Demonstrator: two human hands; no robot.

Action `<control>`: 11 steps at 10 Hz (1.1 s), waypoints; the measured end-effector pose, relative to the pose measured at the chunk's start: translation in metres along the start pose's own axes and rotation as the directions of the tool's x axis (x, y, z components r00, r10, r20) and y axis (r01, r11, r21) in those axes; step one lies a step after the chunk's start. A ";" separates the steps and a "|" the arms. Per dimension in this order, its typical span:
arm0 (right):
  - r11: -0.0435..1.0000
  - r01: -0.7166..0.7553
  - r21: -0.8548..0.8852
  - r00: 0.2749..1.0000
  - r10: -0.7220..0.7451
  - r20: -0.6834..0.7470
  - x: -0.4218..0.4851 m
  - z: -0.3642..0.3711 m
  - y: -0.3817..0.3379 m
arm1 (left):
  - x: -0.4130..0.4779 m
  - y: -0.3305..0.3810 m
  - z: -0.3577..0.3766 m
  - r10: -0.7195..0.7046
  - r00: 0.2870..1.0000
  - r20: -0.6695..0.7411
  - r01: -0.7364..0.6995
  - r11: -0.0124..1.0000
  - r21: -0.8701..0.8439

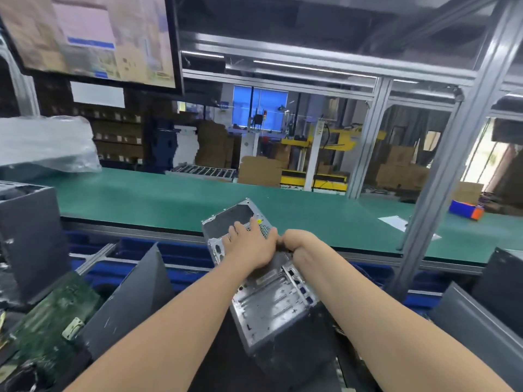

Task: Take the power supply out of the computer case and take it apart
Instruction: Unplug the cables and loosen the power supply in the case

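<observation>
Case (pixel 271 301) under both hands: the left hand's (pixel 249 247) fingers lie spread and straight on its upper rear panel, beside a mesh grille (pixel 264 230). The right hand (pixel 297 241) curls round the case's edge right next to it, fingertips hidden. The case is tilted, rear panel upward, between the forearms, near the green belt (pixel 169 199). A circuit board (pixel 56 312) and a grey panel (pixel 135 292) lie left.

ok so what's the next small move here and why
Probably steady the computer case with the right hand and ease the power supply out with the left hand: its mesh vent sits in the rear panel, the left hand rests against it, the right curls over the case edge.
</observation>
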State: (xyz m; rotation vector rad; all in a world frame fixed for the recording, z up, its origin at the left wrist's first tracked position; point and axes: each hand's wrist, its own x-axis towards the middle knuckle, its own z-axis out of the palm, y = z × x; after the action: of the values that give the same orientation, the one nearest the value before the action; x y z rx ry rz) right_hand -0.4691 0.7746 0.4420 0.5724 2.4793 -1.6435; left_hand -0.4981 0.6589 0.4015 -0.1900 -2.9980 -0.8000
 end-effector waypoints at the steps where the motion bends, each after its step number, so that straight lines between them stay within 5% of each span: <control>1: 0.962 -0.026 0.270 0.999 0.038 -0.039 -0.004 0.005 0.007 | -0.001 0.011 -0.001 0.019 1.000 0.021 -0.019 1.000 0.000; 2: 0.899 -0.009 0.437 0.990 0.070 -0.123 -0.005 0.014 0.014 | -0.002 0.018 0.001 0.047 0.998 0.034 -0.047 0.999 -0.008; 3: 0.727 0.019 0.686 0.991 0.078 -0.111 -0.001 0.018 0.022 | -0.007 0.022 0.002 0.055 0.996 0.064 -0.055 0.998 0.000; 5: 0.663 0.050 0.747 0.934 0.234 -0.270 0.012 -0.005 0.041 | -0.021 0.020 -0.004 0.056 0.981 0.183 -0.079 0.989 0.122; 7: 0.634 0.048 0.772 0.948 0.215 -0.235 0.008 -0.013 0.051 | -0.022 0.011 -0.012 0.216 0.925 0.312 -0.254 0.963 0.087; 9: 0.628 0.062 0.776 0.967 0.154 -0.201 0.011 -0.001 0.034 | -0.021 0.002 -0.023 0.183 0.966 0.182 -0.206 0.972 0.115; 11: 0.568 0.096 0.818 0.983 0.075 -0.167 0.015 0.015 0.009 | -0.005 -0.005 -0.049 0.330 0.943 -0.032 -0.291 0.872 0.393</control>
State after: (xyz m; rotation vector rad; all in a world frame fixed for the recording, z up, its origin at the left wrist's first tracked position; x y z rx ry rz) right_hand -0.4809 0.7681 0.4239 0.8063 1.6111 -2.8541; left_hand -0.4941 0.6295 0.4415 -0.5802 -2.8438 -0.1774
